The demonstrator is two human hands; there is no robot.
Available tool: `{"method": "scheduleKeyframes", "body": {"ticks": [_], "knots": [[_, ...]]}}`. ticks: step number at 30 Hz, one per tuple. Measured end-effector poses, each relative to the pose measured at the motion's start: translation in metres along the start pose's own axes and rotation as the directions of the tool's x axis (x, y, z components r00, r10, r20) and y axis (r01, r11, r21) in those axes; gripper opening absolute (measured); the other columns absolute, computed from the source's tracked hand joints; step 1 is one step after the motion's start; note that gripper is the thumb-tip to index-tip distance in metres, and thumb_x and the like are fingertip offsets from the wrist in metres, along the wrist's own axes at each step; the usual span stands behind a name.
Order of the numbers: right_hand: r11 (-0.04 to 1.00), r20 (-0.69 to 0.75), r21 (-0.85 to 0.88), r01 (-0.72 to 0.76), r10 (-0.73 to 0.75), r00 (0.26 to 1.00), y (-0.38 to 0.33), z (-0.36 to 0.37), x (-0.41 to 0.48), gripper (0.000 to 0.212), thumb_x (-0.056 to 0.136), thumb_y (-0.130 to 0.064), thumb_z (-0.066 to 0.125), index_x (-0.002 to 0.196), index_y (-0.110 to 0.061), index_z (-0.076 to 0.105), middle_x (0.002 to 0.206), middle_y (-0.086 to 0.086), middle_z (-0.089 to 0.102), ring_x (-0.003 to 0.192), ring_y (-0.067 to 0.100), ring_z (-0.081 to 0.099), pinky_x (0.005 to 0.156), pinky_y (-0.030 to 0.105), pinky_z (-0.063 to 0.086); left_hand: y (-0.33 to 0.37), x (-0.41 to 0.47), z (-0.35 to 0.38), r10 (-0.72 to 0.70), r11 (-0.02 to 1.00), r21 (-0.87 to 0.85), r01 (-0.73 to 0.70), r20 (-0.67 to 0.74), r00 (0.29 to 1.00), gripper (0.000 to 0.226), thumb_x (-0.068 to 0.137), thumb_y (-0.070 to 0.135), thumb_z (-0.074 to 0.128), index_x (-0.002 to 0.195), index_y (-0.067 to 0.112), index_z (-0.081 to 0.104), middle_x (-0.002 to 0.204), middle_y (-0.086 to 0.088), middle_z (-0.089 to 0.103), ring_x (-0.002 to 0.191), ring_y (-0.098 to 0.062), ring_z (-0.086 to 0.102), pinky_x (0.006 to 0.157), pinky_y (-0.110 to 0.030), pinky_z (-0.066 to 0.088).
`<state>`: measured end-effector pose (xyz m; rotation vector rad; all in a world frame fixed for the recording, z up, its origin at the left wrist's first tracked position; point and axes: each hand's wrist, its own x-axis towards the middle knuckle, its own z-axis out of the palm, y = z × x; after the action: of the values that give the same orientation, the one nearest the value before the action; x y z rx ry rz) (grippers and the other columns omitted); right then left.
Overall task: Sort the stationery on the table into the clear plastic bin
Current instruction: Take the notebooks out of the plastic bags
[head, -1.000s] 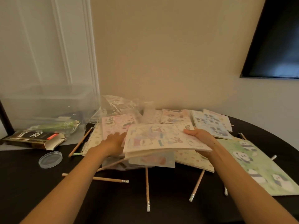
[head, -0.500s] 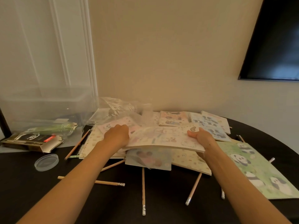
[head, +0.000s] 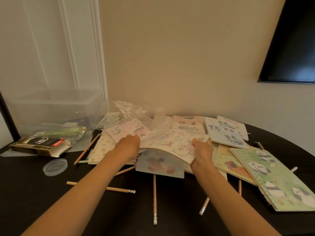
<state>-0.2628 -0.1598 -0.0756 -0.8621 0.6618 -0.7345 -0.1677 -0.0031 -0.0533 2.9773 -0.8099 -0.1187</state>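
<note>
Gripping the white notebook (head: 172, 143) at both sides, the person holds it on top of the pile, its near right corner lifted. The left hand (head: 127, 147) has its fingers bent together over the notebook's left edge, with the tips hidden behind the knuckles. The right hand (head: 202, 153) clamps the right edge, thumb on the drawn cover and the other fingers underneath, out of sight.

Directly below the notebook, between the two wrists, lies a translucent bluish notebook (head: 160, 165) with its ring binding toward the left hand. Just beyond the left fingers sits a pink panda notebook (head: 126, 129), and outside that hand lies a cream dotted notebook (head: 102, 149). Just outside the right fingers a yellow notebook (head: 228, 162) lies partly under a green panda notebook (head: 276, 179). A blue panda notebook (head: 225, 133) rests beyond them.

Nearer the person than the fingers, on the dark table (head: 51, 210), a pencil (head: 122, 190) passes under the left forearm. A second pencil (head: 154, 198) lies between the arms and a third pencil (head: 204, 206) lies by the right forearm. Farther left of the left fingers are a round clear lid (head: 55, 167) and an open dark carton (head: 40, 145).

The clear plastic bin (head: 51, 106) stands well apart from the left fingers, at the table's far left. A green pack (head: 59, 132) shows at its near wall, but whether it is inside cannot be told. A crumpled plastic bag (head: 129, 110) lies beyond the fingers by the wall.
</note>
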Motion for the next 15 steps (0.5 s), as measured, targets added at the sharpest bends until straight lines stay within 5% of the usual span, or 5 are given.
{"method": "scheduleKeyframes", "body": {"ticks": [4, 9, 12, 15], "knots": [[0.995, -0.046, 0.058, -0.077, 0.080, 0.996, 0.004, -0.005, 0.001, 0.040, 0.094, -0.002, 0.048, 0.133, -0.009, 0.041, 0.091, 0.009, 0.056, 0.069, 0.022, 0.059, 0.041, 0.027, 0.053, -0.002, 0.001, -0.005, -0.009, 0.996, -0.084, 0.009, 0.009, 1.000, 0.026, 0.095, 0.001, 0.032, 0.117, -0.001, 0.046, 0.114, -0.019, 0.047, 0.099, -0.031, 0.050, 0.072, -0.028, 0.034], [0.963, 0.016, -0.252, -0.095, 0.103, 0.995, 0.019, 0.004, -0.003, 0.043, 0.093, 0.001, 0.040, 0.135, -0.004, 0.031, 0.106, 0.017, 0.056, 0.089, 0.030, 0.061, 0.066, 0.041, 0.054, 0.002, 0.000, -0.008, -0.003, 0.991, -0.134, 0.000, -0.024, 1.000, 0.021, 0.095, 0.001, 0.028, 0.101, -0.001, 0.048, 0.118, -0.019, 0.046, 0.100, -0.032, 0.049, 0.073, -0.029, 0.035], [0.902, 0.134, -0.401, -0.159, 0.229, 0.964, 0.015, 0.004, -0.011, 0.034, 0.092, 0.008, 0.036, 0.126, 0.006, 0.040, 0.099, 0.018, 0.059, 0.080, 0.029, 0.063, 0.062, 0.040, 0.054, 0.002, 0.000, -0.003, 0.017, 0.992, -0.128, -0.018, -0.011, 1.000, 0.024, 0.095, 0.001, 0.027, 0.109, -0.001, 0.046, 0.120, -0.018, 0.045, 0.106, -0.031, 0.047, 0.078, -0.029, 0.035], [0.925, 0.203, -0.347, -0.156, 0.237, 0.950, 0.010, 0.001, -0.015, 0.035, 0.092, 0.012, 0.035, 0.126, 0.003, 0.042, 0.101, 0.015, 0.059, 0.076, 0.027, 0.063, 0.062, 0.041, 0.054, 0.002, 0.003, 0.001, 0.039, 0.994, -0.100, -0.039, -0.010, 0.999, 0.023, 0.096, 0.003, 0.028, 0.108, 0.001, 0.047, 0.103, -0.014, 0.044, 0.095, -0.027, 0.043, 0.076, -0.029, 0.033]]}}
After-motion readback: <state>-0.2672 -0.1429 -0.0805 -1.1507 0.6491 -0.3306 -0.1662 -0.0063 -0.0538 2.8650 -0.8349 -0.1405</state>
